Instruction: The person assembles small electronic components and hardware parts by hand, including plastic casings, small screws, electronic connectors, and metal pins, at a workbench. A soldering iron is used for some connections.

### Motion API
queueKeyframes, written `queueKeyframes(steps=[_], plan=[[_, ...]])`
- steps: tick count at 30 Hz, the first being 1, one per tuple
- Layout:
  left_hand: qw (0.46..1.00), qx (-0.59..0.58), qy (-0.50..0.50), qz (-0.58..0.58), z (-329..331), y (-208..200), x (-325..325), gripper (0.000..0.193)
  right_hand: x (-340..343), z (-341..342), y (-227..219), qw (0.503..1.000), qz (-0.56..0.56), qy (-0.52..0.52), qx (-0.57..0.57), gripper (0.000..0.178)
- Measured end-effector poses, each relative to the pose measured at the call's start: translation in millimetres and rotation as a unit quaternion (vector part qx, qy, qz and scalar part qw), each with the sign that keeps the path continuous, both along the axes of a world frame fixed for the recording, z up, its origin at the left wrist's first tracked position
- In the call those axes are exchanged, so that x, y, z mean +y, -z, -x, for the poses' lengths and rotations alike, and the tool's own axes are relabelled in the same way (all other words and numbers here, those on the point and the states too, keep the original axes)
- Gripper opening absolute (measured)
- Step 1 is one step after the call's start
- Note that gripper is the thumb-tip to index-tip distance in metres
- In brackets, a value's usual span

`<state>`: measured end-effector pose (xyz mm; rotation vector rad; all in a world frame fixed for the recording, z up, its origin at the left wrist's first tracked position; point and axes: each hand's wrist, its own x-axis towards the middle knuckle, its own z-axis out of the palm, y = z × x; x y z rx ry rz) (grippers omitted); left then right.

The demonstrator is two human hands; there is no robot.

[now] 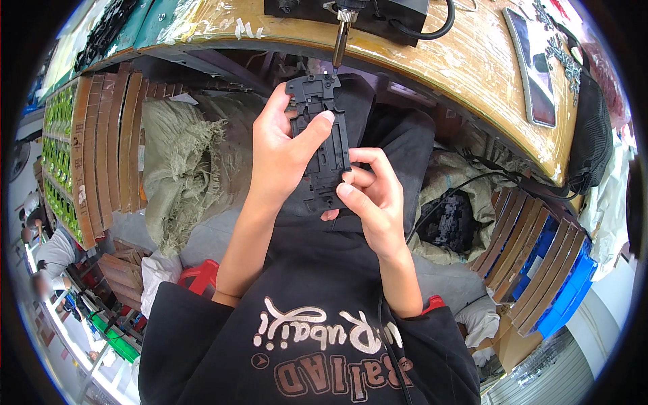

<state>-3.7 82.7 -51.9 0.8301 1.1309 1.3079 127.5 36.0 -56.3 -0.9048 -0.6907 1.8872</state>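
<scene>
Both my hands hold a long black plastic chassis part (331, 145), tilted lengthwise above my lap. My left hand (287, 138) grips its upper left side, with the thumb lying across the top face. Lower down, my right hand (375, 196) pinches the right edge near the bottom end between thumb and fingers. A metal screwdriver bit (339, 47) points down from a machine at the table's edge. Its tip is at the part's upper right corner, by a small screw-like stud; whether they touch I cannot tell.
A worn wooden workbench (466, 64) carries a phone-like slab (530, 67) and loose small metal pieces (563, 61). Woven sacks stand at left (179, 169) and right (432, 253), the right one holding black parts (453, 223). Stacked cardboard trays (101, 148) flank me.
</scene>
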Motion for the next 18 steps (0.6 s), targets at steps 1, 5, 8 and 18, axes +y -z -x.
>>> queueKeyframes(steps=[1,5,8,18], plan=[[1.0,0.002,0.003,0.003,0.6,1.0,-0.7,0.025,-0.6,-0.2,0.8,1.0,0.0,0.0,0.0,0.031],[1.0,0.01,0.004,0.004,0.5,4.8,-4.0,0.025,-4.4,-1.4,2.5,1.0,0.014,-0.011,0.008,0.034],[1.0,0.012,0.017,0.007,0.3,5.6,-6.8,0.026,-7.9,-2.9,5.2,1.0,0.014,-0.011,0.008,0.034],[0.998,-0.005,0.051,0.038,-12.7,18.7,-18.1,0.038,-23.6,-13.6,13.9,0.997,-0.013,0.008,-0.079,0.035]])
